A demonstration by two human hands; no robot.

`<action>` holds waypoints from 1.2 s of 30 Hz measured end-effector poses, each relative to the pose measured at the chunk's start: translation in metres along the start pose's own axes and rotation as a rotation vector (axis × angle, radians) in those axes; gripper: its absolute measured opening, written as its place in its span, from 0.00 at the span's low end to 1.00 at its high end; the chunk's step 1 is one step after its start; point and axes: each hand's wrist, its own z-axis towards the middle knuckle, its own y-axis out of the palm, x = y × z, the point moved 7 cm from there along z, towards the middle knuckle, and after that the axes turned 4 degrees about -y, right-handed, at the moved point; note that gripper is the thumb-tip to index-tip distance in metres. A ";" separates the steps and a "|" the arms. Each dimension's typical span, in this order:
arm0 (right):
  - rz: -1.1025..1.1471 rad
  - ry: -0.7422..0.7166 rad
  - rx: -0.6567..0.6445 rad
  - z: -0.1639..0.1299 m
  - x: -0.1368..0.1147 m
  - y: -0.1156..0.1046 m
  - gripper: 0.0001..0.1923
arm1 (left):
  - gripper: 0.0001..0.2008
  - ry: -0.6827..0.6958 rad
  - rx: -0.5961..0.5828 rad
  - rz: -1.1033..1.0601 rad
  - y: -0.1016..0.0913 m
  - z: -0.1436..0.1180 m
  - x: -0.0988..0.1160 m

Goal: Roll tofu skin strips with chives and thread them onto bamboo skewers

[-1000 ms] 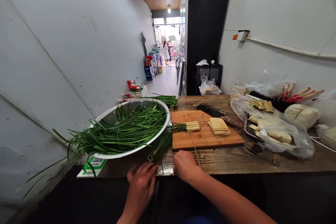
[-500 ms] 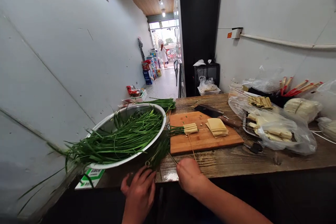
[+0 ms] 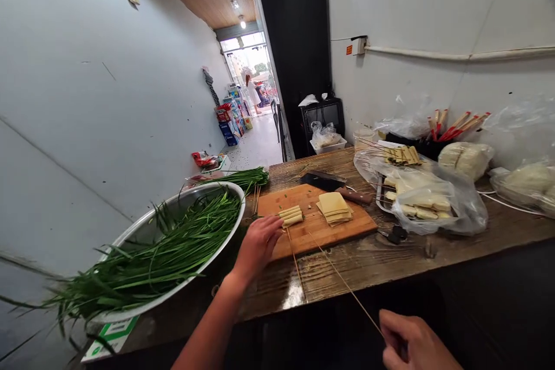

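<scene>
My left hand (image 3: 257, 244) reaches onto the left end of the wooden cutting board (image 3: 347, 230). Its fingertips touch the small tofu-skin rolls (image 3: 291, 215) and cover the chive stems beside them; whether it grips them is hidden. My right hand (image 3: 415, 347) is low at the table's front edge, closed on a thin bamboo skewer (image 3: 347, 286) that points up toward the board. A second skewer (image 3: 295, 260) lies across the board's front edge. A stack of flat tofu-skin squares (image 3: 333, 207) sits mid-board.
A big metal basin (image 3: 139, 228) of long green chives (image 3: 143, 263) stands at the left. A cleaver (image 3: 329, 182) lies behind the board. Plastic bags with tofu pieces (image 3: 427, 199), chopsticks (image 3: 455, 124) and wrapped lumps (image 3: 466, 159) crowd the right. A corridor runs back.
My left hand has moved from the table's front edge up onto the cutting board. My right hand has pulled back and to the right, drawing a skewer with it. The view swung right.
</scene>
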 end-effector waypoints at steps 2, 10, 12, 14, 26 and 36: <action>0.037 -0.005 0.087 0.009 0.006 0.006 0.09 | 0.18 -0.005 -0.114 0.014 0.032 0.037 -0.010; 0.075 0.040 0.197 0.039 0.012 0.019 0.06 | 0.22 0.016 -0.423 0.152 0.074 0.069 -0.017; 0.116 0.017 0.186 0.039 0.011 0.017 0.07 | 0.23 0.035 -0.450 0.134 0.072 0.071 -0.014; 0.147 -0.013 0.184 0.039 0.009 0.017 0.16 | 0.26 0.049 -0.489 0.110 0.073 0.077 -0.016; -0.011 -0.121 0.276 0.040 -0.001 0.034 0.27 | 0.14 0.043 -0.472 0.072 0.076 0.086 -0.022; -0.229 -0.163 0.221 0.043 -0.009 0.048 0.25 | 0.11 0.134 -0.408 0.190 0.079 0.075 -0.005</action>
